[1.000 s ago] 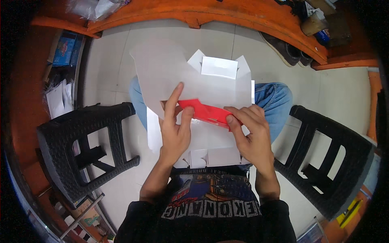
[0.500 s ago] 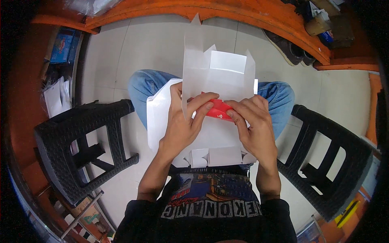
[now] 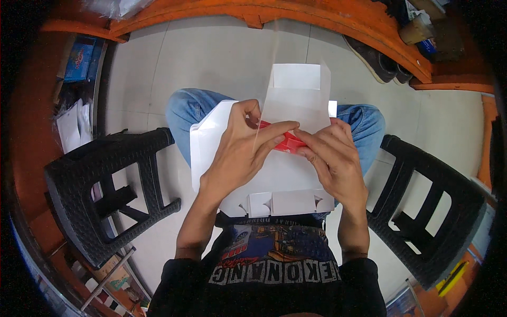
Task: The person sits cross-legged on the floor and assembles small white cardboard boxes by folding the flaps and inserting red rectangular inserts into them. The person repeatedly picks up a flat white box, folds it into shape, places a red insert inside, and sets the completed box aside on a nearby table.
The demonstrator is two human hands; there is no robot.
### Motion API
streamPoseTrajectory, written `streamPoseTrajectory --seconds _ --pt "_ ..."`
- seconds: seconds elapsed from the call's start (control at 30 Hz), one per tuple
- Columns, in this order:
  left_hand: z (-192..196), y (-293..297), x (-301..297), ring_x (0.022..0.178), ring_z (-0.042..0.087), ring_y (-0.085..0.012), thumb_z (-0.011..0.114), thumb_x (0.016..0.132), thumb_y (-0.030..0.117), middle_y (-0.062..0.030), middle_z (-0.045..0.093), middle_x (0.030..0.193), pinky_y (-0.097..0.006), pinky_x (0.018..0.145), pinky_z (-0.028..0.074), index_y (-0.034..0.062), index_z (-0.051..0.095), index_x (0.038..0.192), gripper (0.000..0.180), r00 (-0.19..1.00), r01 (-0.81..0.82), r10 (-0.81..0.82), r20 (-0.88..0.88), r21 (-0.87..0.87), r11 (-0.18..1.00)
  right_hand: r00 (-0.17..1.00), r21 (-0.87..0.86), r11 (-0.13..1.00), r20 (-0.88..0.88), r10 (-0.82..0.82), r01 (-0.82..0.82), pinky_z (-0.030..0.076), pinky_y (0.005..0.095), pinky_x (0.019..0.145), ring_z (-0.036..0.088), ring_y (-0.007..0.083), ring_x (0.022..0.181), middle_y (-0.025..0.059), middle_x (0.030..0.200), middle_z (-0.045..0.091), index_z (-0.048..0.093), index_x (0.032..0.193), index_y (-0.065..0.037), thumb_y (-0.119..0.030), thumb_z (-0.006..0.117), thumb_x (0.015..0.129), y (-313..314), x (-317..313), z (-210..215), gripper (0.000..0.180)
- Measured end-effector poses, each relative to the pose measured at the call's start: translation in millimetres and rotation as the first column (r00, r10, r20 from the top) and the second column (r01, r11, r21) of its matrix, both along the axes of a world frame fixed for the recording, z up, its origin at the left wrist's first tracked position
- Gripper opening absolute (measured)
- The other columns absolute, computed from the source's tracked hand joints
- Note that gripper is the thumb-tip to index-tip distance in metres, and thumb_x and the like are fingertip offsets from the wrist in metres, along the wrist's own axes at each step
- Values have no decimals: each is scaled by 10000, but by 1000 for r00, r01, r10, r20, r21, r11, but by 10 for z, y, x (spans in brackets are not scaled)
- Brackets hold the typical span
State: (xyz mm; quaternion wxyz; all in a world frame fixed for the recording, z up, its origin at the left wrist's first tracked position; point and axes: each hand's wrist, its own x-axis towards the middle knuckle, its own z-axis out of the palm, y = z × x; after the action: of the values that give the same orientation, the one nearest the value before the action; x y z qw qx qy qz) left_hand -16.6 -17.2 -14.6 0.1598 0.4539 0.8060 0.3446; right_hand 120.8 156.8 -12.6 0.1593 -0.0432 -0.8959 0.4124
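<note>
A thin card carton (image 3: 296, 103), white on one face and red on the other, stands partly folded between my hands above my lap. Its long white panel reaches away from me and ends in a small flap. My left hand (image 3: 232, 150) grips the red folded part (image 3: 288, 142) from the left, index finger stretched along it and thumb below. From the right, my right hand (image 3: 335, 158) pinches the same part with thumb and fingers. One side panel stands edge-on beside my left fingers. Beneath lie flat white card blanks (image 3: 208, 148), with cut flaps (image 3: 290, 202) near my waist.
Black plastic stools stand at my left (image 3: 105, 190) and right (image 3: 422, 211). An orange wooden frame (image 3: 253, 18) runs along the far side, with dark shoes (image 3: 372, 61) under it. A shelf at the left holds a blue box (image 3: 80, 59) and white papers (image 3: 75, 127).
The carton's left side panel has swung to edge-on and the side flaps lean differently. My left index finger has slid rightward along the red part, nearer my right fingers.
</note>
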Motion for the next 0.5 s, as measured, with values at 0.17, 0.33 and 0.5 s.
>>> streamPoseTrajectory --seconds 0.17,0.33,0.5 --pt "44 -42 73 1170 510 -353 716 904 65 -185 442 1272 -423 1009 501 126 728 1277 378 998 -59 58 14 130 990 985 45 985 24 -170 169 399 506 1086 646 247 819 91 846 707 738 1024 -8 -80 756 877 -41 -73 12 165" --pt "-295 -327 141 1464 353 -463 801 863 169 -258 388 1483 -571 1205 293 32 629 1352 536 986 1 -109 126 650 760 983 -118 986 154 -99 118 406 481 1101 683 211 775 100 904 724 668 995 -3 -60 719 924 -134 -89 171 104" --pt "-444 -175 164 1522 146 -515 959 661 432 -257 128 1632 -606 1233 134 145 165 1618 1276 994 -61 -26 106 734 676 950 -739 628 51 -309 244 488 312 848 618 103 977 61 1014 692 628 1079 -15 -144 710 984 -269 -18 328 180"
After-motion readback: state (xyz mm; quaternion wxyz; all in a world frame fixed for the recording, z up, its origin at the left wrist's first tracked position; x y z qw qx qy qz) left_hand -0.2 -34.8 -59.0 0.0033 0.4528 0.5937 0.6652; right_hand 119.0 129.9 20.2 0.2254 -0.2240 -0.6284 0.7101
